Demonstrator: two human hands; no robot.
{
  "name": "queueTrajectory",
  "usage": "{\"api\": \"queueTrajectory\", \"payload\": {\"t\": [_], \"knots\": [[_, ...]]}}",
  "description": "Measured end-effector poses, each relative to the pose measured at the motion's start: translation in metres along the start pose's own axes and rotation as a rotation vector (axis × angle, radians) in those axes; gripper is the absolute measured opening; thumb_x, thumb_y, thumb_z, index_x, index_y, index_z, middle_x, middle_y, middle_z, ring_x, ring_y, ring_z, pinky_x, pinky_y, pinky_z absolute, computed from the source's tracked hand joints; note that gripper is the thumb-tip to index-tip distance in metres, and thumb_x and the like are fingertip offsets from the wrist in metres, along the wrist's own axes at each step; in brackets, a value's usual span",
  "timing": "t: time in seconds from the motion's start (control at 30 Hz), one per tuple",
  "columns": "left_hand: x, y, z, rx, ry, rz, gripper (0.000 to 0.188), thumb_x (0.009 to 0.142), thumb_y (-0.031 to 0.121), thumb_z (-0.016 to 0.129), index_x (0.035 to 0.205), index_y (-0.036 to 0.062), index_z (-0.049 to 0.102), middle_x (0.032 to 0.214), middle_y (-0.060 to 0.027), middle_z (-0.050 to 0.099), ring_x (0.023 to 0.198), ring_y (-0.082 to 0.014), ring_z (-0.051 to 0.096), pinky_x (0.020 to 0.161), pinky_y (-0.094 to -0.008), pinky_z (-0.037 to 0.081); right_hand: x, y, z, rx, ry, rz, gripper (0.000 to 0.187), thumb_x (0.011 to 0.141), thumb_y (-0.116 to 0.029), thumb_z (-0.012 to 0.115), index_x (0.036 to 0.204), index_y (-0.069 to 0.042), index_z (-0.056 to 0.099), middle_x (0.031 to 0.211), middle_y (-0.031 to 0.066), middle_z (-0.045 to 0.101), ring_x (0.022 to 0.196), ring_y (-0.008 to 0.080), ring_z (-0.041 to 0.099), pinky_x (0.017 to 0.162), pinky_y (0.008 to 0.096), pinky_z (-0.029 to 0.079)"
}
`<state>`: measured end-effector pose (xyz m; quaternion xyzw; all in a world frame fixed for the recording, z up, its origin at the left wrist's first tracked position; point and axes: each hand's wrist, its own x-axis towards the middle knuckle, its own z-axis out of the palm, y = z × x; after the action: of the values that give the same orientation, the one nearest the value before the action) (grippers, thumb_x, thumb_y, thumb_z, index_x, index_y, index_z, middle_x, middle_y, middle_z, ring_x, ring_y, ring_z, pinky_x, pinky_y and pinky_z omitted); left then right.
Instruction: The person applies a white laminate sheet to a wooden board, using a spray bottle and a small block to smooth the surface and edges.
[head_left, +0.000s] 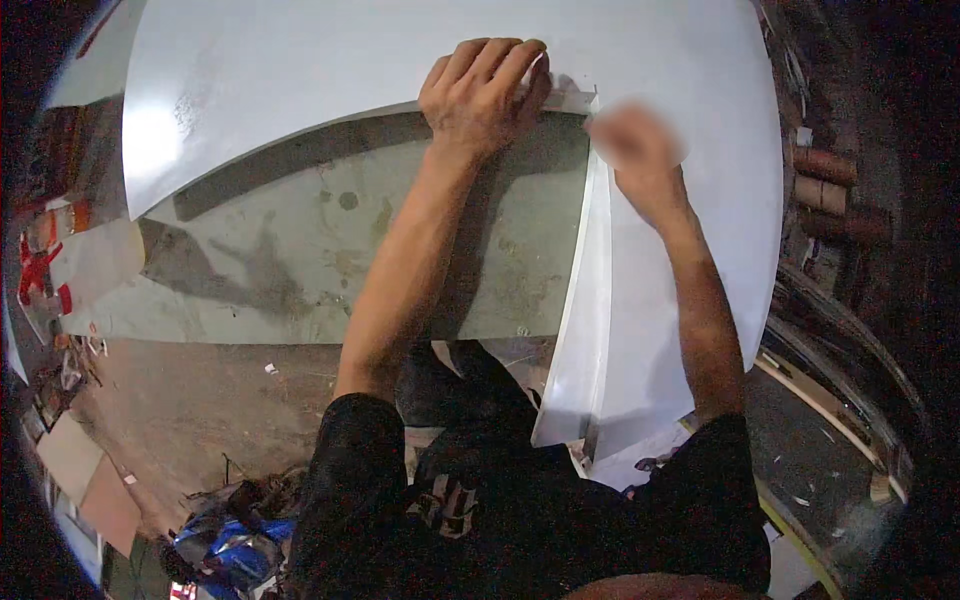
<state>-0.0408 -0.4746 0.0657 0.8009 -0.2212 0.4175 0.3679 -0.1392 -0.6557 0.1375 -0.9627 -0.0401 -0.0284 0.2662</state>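
A large glossy white sheet (330,60) lies across the greenish-grey worktop (400,220), its near edge curving in an arc. My left hand (485,95) is at that edge, its fingers bent and closed over the white border. At the inner corner, where the edge turns toward me, is my right hand (640,150); a blur covers its fingers, so what they hold, if anything, cannot be made out. A narrow white strip (590,270) with a raised lip runs from this corner toward my body, beside my right forearm.
Brownish-red rolls (825,180) lie to the right of the sheet. Dark bundled lengths (840,340) and a pale strip of wood (820,410) are lower right. A blue bag-like object (235,545) and brown board pieces (95,480) sit on the floor at lower left.
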Motion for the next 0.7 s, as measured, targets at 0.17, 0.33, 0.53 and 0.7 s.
{"api": "queueTrajectory", "payload": {"t": [0.17, 0.33, 0.53, 0.7], "knots": [[-0.002, -0.002, -0.001, -0.011, 0.014, 0.01, 0.02, 0.074, 0.023, 0.075, 0.094, 0.0226, 0.071, 0.087, 0.0072, 0.07, 0.078, -0.0139, 0.066, 0.066, -0.0285, 0.051, -0.006, -0.018, -0.028, 0.084, -0.072, 0.109, 0.008, 0.087, -0.006, 0.066, 0.094, -0.001, 0.069, 0.088, 0.0091, 0.065, 0.084, 0.0193, 0.065, 0.076, 0.0331, 0.05], [-0.001, 0.0, 0.008, -0.008, 0.073, 0.031, 0.018, 0.074, 0.024, 0.075, 0.091, 0.0226, 0.069, 0.082, 0.0086, 0.066, 0.074, -0.0116, 0.063, 0.06, -0.0272, 0.048, 0.025, 0.0, -0.016, -0.113, -0.079, -0.126, 0.011, 0.088, -0.01, 0.066, 0.097, -0.005, 0.07, 0.092, 0.01, 0.065, 0.085, 0.0264, 0.066, 0.078, 0.0357, 0.054], [-0.005, -0.006, 0.004, 0.006, 0.073, 0.033, 0.019, 0.074, 0.025, 0.076, 0.092, 0.0233, 0.069, 0.081, 0.0083, 0.066, 0.073, -0.0127, 0.064, 0.059, -0.0281, 0.049, 0.02, -0.021, -0.006, -0.47, -0.147, -0.122, 0.015, 0.092, -0.016, 0.059, 0.1, -0.007, 0.068, 0.089, 0.0124, 0.06, 0.086, 0.0337, 0.064, 0.076, 0.0434, 0.054], [-0.008, -0.009, 0.004, 0.012, 0.096, 0.038, 0.023, 0.072, 0.027, 0.075, 0.094, 0.0252, 0.069, 0.08, 0.0105, 0.065, 0.07, -0.0109, 0.061, 0.056, -0.0283, 0.047, 0.027, -0.041, -0.016, -0.532, -0.346, -0.099, 0.014, 0.09, -0.013, 0.058, 0.098, -0.005, 0.067, 0.09, 0.0142, 0.06, 0.087, 0.0356, 0.063, 0.077, 0.0454, 0.053]]}}
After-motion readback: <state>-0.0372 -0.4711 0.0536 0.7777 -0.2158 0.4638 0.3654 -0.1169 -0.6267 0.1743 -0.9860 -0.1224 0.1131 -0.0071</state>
